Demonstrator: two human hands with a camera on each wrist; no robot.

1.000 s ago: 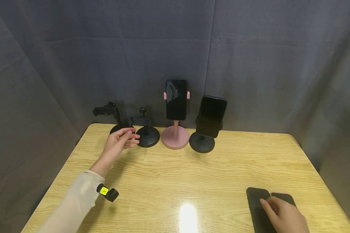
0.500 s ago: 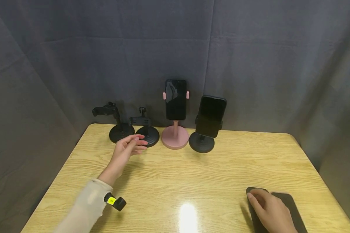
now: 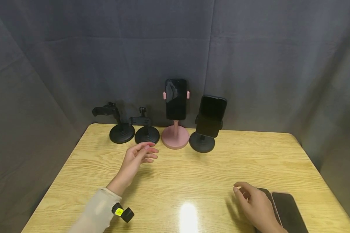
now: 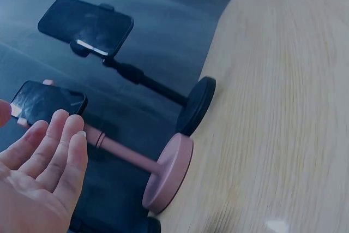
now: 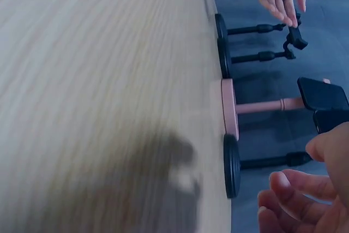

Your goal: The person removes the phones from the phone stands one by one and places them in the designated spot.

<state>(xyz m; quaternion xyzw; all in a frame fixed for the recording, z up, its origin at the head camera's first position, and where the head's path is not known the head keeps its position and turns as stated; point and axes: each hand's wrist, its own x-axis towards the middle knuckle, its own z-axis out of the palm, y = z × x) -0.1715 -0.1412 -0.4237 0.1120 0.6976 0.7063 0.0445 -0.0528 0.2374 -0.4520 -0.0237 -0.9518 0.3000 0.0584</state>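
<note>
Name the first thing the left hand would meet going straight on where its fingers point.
Left hand: likely the pink phone stand with round base; depth is unclear, so post or base might come first.

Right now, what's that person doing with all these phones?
The person has both hands over a wooden table, and neither hand seems to hold anything. The left hand is near two black stands with no phones in them. Beside them, a pink stand holds an upright phone, and another black stand holds a tilted phone. The right hand is by two flat phones.
</note>
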